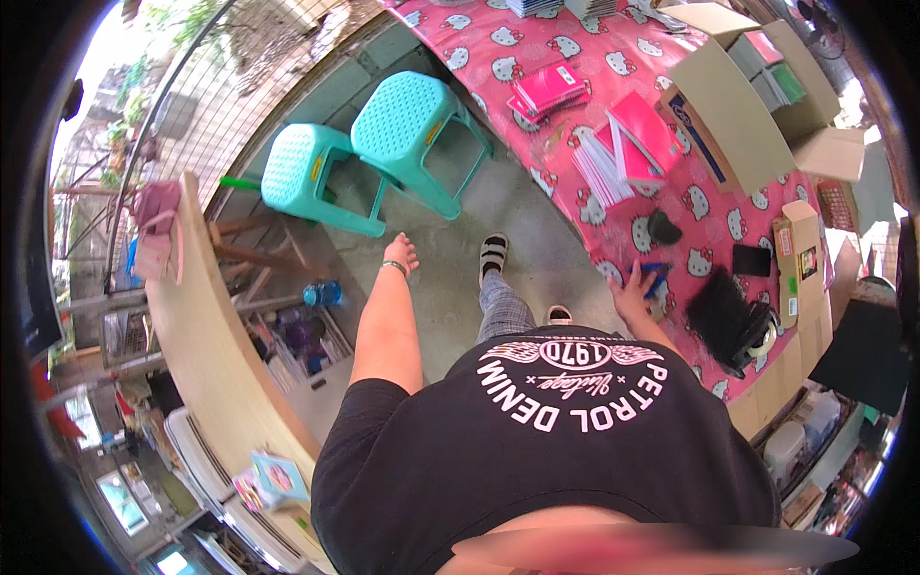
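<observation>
My left hand (401, 253), a band at its wrist, hangs in the air above the floor with its fingers apart and nothing in it. At the edge of the pink patterned tablecloth (736, 225), my right hand (630, 293) has its fingers spread beside a small blue object (655, 278). Whether they touch is unclear, and the object's kind does not show. A small dark rounded item (663, 227) lies farther in. Beyond it are a fanned stack of pink-covered notebooks (640, 134) and a smaller pile of pink notebooks (548, 88).
An open cardboard box (728, 115) with notebooks inside stands on the table. Nearer are a black phone-like slab (751, 260), a crumpled black bag (717, 311) and a tape roll (764, 338). Two turquoise stools (407, 110) stand ahead; a wooden counter (206, 316) runs along my left.
</observation>
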Demonstrator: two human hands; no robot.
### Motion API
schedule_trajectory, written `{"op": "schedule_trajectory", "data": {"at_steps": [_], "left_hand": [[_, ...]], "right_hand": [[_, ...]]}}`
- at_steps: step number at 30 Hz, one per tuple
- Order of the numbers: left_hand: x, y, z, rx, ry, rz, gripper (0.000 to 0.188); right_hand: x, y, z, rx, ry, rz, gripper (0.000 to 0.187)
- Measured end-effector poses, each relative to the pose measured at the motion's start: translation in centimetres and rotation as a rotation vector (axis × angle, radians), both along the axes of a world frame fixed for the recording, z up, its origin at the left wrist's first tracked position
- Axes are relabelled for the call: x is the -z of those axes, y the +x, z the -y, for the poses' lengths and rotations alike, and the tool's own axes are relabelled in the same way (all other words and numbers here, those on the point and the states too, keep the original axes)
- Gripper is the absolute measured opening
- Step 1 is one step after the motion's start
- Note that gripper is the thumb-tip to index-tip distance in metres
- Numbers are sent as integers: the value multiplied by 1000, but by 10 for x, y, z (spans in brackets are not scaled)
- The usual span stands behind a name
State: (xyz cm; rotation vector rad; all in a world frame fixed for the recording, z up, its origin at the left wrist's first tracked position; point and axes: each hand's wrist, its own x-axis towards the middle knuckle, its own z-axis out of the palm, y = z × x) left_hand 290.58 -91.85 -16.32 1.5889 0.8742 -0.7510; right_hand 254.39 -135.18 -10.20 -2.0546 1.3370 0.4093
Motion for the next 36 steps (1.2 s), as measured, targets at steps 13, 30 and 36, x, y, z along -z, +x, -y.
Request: {"op": "schedule_trajectory", "data": {"at_steps": [13, 30, 36], "left_hand": [[101, 277, 54, -530, -149, -28, 71], [63, 206, 53, -578, -230, -56, 112], [44, 95, 31, -532, -183, -35, 91]], "right_hand": [[4, 24, -34, 133, -172, -320, 115], [-2, -12, -11, -151, -196, -169, 112], [-17, -16, -5, -273, -152, -141, 109]]}}
